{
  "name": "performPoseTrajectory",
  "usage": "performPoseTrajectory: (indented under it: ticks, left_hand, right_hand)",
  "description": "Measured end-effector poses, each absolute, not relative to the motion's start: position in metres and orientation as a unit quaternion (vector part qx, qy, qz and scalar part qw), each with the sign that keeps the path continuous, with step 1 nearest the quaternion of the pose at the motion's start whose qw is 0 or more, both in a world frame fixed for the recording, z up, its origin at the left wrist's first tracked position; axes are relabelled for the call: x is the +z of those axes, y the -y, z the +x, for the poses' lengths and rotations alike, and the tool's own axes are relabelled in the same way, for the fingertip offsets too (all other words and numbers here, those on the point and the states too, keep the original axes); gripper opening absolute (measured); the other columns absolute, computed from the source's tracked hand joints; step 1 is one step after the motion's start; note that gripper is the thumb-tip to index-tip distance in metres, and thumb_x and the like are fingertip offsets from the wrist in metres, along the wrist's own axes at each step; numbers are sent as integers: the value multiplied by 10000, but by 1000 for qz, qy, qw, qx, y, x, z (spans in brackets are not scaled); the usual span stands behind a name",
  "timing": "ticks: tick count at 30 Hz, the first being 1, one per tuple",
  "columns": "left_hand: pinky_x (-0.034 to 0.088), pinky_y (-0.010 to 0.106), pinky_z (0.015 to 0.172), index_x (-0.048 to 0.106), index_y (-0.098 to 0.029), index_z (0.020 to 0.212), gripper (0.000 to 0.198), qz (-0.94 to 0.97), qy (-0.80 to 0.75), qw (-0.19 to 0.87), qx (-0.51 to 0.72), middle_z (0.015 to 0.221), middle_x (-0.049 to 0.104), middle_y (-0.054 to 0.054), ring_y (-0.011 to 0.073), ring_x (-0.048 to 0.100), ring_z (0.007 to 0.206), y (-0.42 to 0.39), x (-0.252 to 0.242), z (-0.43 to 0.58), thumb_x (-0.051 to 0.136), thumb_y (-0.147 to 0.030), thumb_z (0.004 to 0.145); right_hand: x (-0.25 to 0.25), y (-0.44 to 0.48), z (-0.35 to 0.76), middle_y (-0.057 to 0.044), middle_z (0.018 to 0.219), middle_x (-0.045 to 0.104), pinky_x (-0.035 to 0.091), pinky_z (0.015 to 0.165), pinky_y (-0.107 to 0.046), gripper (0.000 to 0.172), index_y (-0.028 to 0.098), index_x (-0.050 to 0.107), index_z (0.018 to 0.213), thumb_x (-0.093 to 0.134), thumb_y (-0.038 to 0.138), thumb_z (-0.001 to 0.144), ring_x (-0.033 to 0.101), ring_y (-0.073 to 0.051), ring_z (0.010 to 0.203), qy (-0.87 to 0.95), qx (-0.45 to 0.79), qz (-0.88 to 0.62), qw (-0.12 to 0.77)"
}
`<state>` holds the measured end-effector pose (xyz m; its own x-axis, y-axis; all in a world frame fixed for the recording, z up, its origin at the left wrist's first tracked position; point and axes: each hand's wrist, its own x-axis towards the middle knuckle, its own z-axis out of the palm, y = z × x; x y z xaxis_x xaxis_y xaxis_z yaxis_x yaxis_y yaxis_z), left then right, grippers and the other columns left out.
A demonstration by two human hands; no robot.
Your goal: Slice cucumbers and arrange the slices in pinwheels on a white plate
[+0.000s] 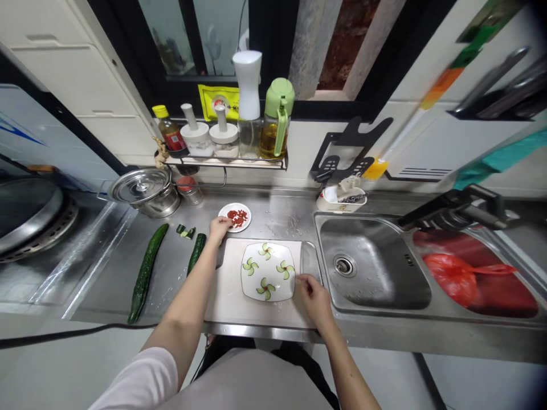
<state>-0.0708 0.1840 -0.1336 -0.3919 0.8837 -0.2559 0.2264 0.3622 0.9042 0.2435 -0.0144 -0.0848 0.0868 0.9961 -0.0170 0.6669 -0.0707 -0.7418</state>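
Probably for easy reach, red pieces (pixel 239 218) sit beyond the square plate (pixel 268 265), our left hand (pixel 219 228) at them, grip unclear, right hand (pixel 315 296) half-open beside the plate.

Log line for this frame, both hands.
left hand: at small plate of red pieces | right hand: at square plate, right edge | square plate: on cutting board, four green pinwheels

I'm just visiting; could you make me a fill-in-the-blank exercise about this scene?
The left hand is at the small plate, whose bits are coloured ____.
The square plate bears ____ green pinwheels.
The right hand is by the square plate's ____ edge.
The brown bottle's cap is coloured ____.

Missing words: red; four; right; yellow.
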Motion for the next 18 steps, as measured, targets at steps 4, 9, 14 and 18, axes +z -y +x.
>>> performPoseTrajectory:
  ticks: [4,9,14,18]
  left_hand:
    - [340,180,466,673,-133,839,244,345,-696,436,455,636,646,7,69,485,487,-180,-128,-68,680,-292,654]
    - [263,174,440,663,-143,873,327,308,-652,478,501,684,654,5,44,422,454,-161,-114,-59,713,-332,610]
    - [429,221,633,671,-155,810,260,409,-582,480,514,794,694,40,116,583,680,-109,-100,-36,736,-316,616]
    - [398,214,591,676,-156,878,205,552,-561,449,423,749,670,15,93,512,594,-56,-94,-21,678,-283,716]
  right_hand:
    - [-89,13,237,9,560,526,367,556,-250,364,182,663,864,429,461,862,504,-153,547,619,291,-667,295]
    - [-87,5,226,14,559,519,350,553,-247,330,187,661,884,446,437,874,492,-150,549,631,306,-647,299]
    - [-74,-17,209,5,624,544,374,605,-250,257,198,646,878,461,376,886,521,-156,629,660,308,-609,314]
    - [-71,-26,190,-5,733,600,394,690,-266,168,209,644,940,513,297,881,538,-161,723,713,311,-560,285]
